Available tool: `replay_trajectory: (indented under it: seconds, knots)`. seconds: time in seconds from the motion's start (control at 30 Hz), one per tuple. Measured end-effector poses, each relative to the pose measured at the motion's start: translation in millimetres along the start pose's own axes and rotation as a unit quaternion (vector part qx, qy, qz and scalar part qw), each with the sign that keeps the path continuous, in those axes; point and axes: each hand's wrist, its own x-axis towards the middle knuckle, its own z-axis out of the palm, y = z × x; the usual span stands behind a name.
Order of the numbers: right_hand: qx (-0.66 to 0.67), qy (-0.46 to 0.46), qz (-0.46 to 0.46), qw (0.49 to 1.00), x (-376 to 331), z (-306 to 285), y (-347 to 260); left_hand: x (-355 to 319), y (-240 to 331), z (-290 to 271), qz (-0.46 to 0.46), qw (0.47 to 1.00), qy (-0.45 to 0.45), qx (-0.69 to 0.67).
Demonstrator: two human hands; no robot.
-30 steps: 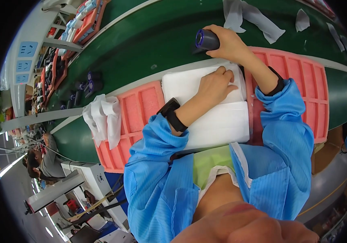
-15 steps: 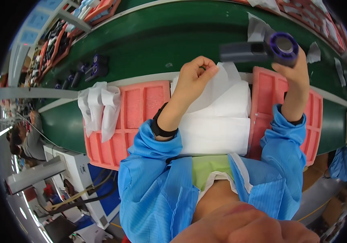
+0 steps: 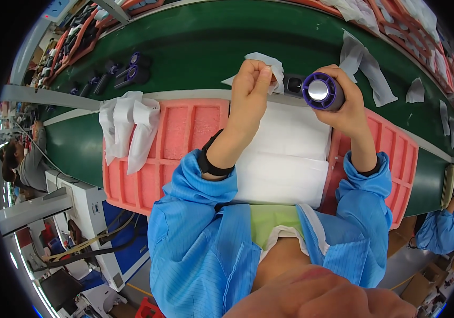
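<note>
Pinching a white cloth (image 3: pixel 269 66) in the left hand (image 3: pixel 252 85), a worker grips a purple-ended cylinder (image 3: pixel 322 91) in the right hand (image 3: pixel 346 106), above a white pad (image 3: pixel 285 159) between pink trays (image 3: pixel 184 138).

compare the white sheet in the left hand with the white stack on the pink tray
The sheet is a single crumpled piece pinched up by the left hand; the stack lies flat and smooth on the pink tray. The sheet looks far smaller than the stack. Both are white.
</note>
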Motion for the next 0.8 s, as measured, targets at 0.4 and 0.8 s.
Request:
replay_trajectory:
  seconds: [0.4,0.8]
  knots:
    - [-0.076,0.054,-0.057,0.994,3.2,3.9,-8.5,13.8,-0.3,-24.0,0.088,0.951,-0.015,0.297]
    - [-0.054,0.036,-0.078,0.995,-1.8,42.7,1.1,-30.3,16.2,11.5,0.177,0.969,-0.034,0.171]
